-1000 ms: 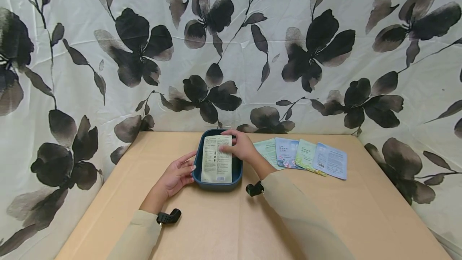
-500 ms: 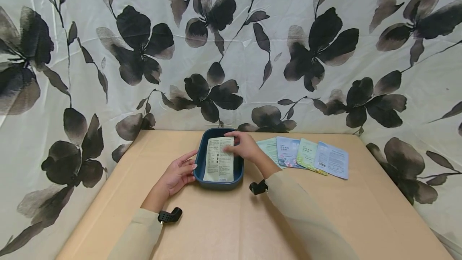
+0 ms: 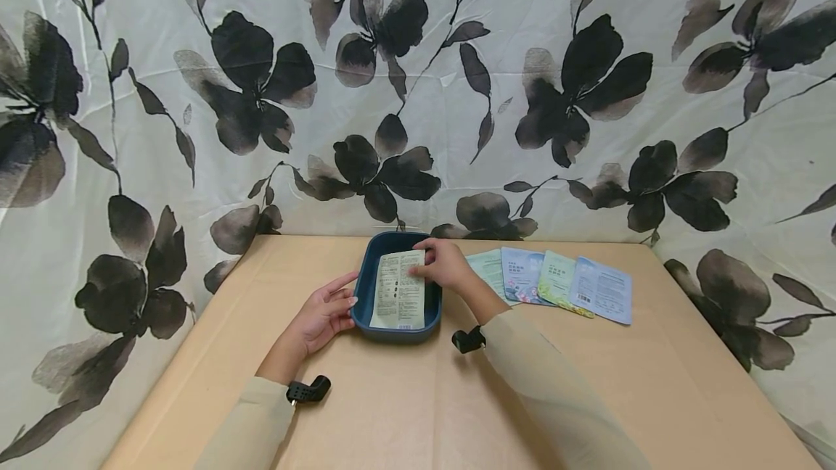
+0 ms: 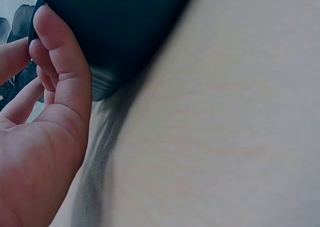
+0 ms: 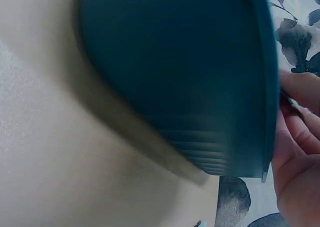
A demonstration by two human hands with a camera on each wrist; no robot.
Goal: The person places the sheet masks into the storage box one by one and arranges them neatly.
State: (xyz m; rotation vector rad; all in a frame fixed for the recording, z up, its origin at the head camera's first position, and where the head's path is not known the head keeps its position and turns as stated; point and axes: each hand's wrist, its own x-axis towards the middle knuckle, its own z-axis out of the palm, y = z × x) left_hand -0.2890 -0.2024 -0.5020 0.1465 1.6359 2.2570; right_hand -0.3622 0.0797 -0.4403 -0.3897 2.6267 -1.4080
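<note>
A pale, printed face mask packet stands inside a dark blue plastic tub, its printed side turned toward me. My right hand pinches the packet's upper right edge between thumb and fingers, over the tub's right rim. In the right wrist view only a thin edge of the packet shows between the fingers. My left hand is at the tub's left side. Up close in the left wrist view, its thumb and curled fingers hold the tub's rim. The tub's floor is mostly hidden by the packet.
Right of the tub, several flat packets lie overlapping in a fan: a green one, a blue floral one, a green-yellow one and a light blue one. Behind the table hangs a flower-print cloth.
My right hand and the packet's top have shifted slightly right, and the packet leans a little more that way. The left hand stays at the tub. The head view has shifted slightly.
</note>
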